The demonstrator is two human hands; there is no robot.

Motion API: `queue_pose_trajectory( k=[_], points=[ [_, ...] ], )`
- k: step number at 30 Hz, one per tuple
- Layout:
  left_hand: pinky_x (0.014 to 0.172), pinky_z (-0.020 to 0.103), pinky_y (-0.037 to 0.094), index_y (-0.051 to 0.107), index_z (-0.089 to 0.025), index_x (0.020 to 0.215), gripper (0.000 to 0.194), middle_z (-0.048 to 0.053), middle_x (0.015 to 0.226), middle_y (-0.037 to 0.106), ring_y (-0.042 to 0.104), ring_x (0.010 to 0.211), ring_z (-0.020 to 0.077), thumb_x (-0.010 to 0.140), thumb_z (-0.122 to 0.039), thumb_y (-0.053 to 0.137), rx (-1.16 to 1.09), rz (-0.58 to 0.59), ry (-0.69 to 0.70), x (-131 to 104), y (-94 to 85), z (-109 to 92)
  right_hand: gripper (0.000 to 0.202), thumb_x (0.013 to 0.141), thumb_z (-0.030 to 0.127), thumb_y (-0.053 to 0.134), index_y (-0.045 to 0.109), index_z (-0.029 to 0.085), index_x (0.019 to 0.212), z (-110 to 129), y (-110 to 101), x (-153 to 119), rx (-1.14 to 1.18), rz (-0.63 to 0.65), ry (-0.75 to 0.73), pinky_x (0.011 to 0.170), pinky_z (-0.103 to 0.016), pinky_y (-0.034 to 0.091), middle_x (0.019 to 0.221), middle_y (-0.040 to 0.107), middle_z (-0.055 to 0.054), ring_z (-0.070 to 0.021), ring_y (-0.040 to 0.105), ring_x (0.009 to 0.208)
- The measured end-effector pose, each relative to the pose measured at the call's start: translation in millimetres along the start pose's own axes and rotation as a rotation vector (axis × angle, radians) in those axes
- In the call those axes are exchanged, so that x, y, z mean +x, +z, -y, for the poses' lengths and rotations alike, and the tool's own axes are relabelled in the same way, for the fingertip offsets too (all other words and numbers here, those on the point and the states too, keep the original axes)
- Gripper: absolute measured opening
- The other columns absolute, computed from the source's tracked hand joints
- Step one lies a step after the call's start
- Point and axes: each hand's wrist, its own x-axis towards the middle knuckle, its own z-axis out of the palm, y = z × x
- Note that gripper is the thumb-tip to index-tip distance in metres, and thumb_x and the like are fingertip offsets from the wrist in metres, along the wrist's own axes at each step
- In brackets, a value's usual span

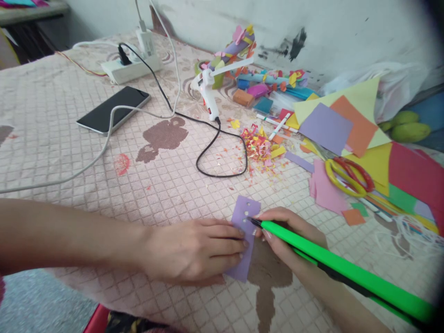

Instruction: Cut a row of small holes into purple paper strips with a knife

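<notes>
A purple paper strip (243, 266) with several small holes near its far end lies on the patterned tablecloth (187, 185). My left hand (201, 249) rests flat over the strip's left side, fingers stretched across it and holding nothing. From the right, my right hand (287, 236) grips a long green tool (322, 256) with a black tip. That tip is at the strip beside the holes. The palm side of my right hand is partly hidden behind the tool.
Ahead lie a white glue gun (209, 95) with a looped black cord and a heap of paper scraps (260, 145). A phone (114, 110) and power strip (132, 67) are at the left. Scissors (347, 178) and coloured papers (326, 127) lie right.
</notes>
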Motion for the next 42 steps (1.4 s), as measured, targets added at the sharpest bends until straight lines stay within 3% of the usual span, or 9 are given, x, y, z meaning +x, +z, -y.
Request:
queue_pose_trajectory(
  k=[8,13,17,20,26,42],
  points=[
    [0.115,0.037,0.045,0.068,-0.003,0.111,0.026,0.016,0.122,0.070,0.061,0.123,0.0250,0.101,-0.021,0.051,-0.046,-0.082,-0.009,1.8,-6.5,3.1,0.018,0.084,0.012,0.062,0.070,0.025,0.093,15.9,-2.3,8.0,0.017,-0.005,0.029,0.056,-0.021,0.059,0.075,0.074,0.002,-0.0129,0.073,0.060],
    [0.106,0.040,0.051,0.064,-0.009,0.115,0.022,0.013,0.120,0.072,0.062,0.119,0.0248,0.097,-0.022,0.061,-0.033,-0.268,-0.207,6.7,-15.0,19.9,0.017,0.084,0.013,0.063,0.071,0.026,0.093,9.1,-0.2,5.1,0.073,-0.059,-0.010,0.052,-0.020,0.057,0.077,0.074,0.001,-0.0125,0.072,0.057],
    [0.096,0.035,0.056,0.066,-0.011,0.111,0.020,0.012,0.111,0.072,0.065,0.110,0.0212,0.095,-0.023,0.064,-0.217,-0.325,-0.331,13.6,-16.0,35.2,0.014,0.088,0.017,0.063,0.071,0.026,0.096,0.7,-1.5,3.0,0.120,-0.019,0.024,0.055,-0.022,0.060,0.075,0.074,0.000,-0.0145,0.073,0.062],
    [0.095,0.035,0.056,0.067,-0.014,0.114,0.025,0.012,0.116,0.070,0.065,0.112,0.0214,0.092,-0.025,0.070,-0.303,-0.291,-0.385,18.9,-13.8,43.2,0.014,0.088,0.018,0.064,0.071,0.027,0.096,0.6,-4.9,5.6,0.130,0.024,0.054,0.057,-0.022,0.059,0.074,0.074,0.001,-0.0144,0.073,0.063],
    [0.111,0.047,0.044,0.069,-0.014,0.105,0.035,0.016,0.129,0.064,0.057,0.127,0.0296,0.078,-0.032,0.083,-0.249,-0.181,-0.311,28.2,-3.9,55.4,0.015,0.089,0.018,0.064,0.071,0.026,0.099,2.0,-8.8,12.0,0.140,0.086,0.086,0.059,-0.021,0.058,0.076,0.075,0.001,-0.0132,0.072,0.065],
    [0.114,0.048,0.043,0.070,-0.011,0.111,0.040,0.019,0.133,0.062,0.053,0.131,0.0321,0.080,-0.034,0.082,-0.201,-0.167,-0.263,25.8,-0.3,56.5,0.019,0.083,0.011,0.065,0.072,0.026,0.094,-6.0,-7.3,13.5,0.019,0.091,-0.002,0.054,-0.019,0.056,0.069,0.073,0.003,-0.0113,0.070,0.057]
  ],
)
